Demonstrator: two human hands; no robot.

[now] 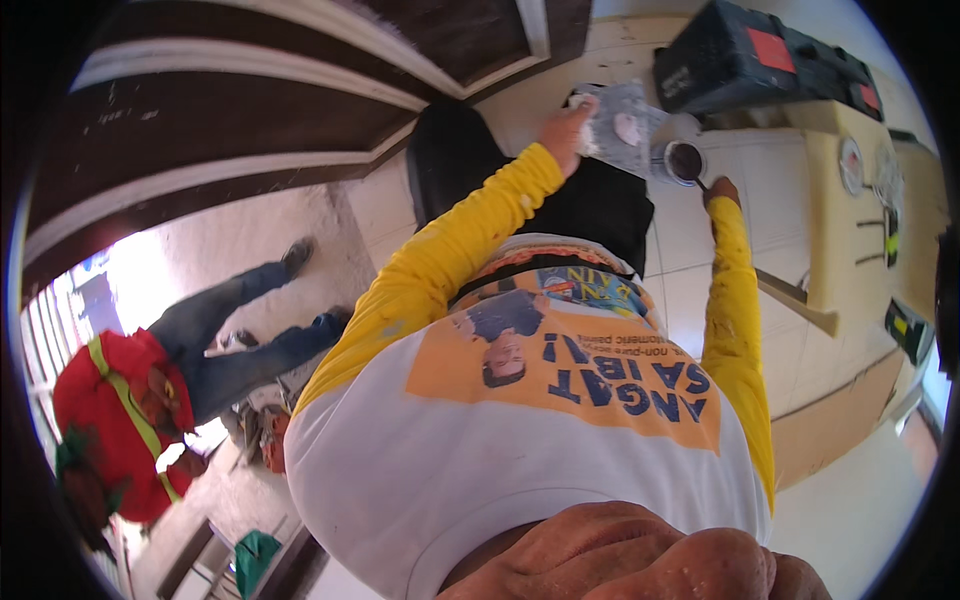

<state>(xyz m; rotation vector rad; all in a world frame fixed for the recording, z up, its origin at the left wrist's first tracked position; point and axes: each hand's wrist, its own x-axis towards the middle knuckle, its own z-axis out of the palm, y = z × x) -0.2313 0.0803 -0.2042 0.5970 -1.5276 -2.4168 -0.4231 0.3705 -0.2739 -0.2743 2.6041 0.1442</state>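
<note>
My left hand (566,135) is closed on a crumpled white rag (586,141), over the left edge of a grey, smudged flat board (625,105) with a pale pink blob (628,128) on it. My right hand (722,190) grips a thin dark-handled tool (703,183) that reaches into a round can (680,162) with dark contents, just right of the board. The tool's far end is hidden in the can. Both forearms are in yellow sleeves, and my dark-clad legs (600,205) are bent beneath the hands.
A dark panelled door (220,100) fills the upper left. A co-worker (130,420) in a red top bends at left. A black toolbox (720,65) stands at top right, beside a beige ledge (838,280) holding several small items. Cardboard (830,410) lies on the tiled floor (755,230).
</note>
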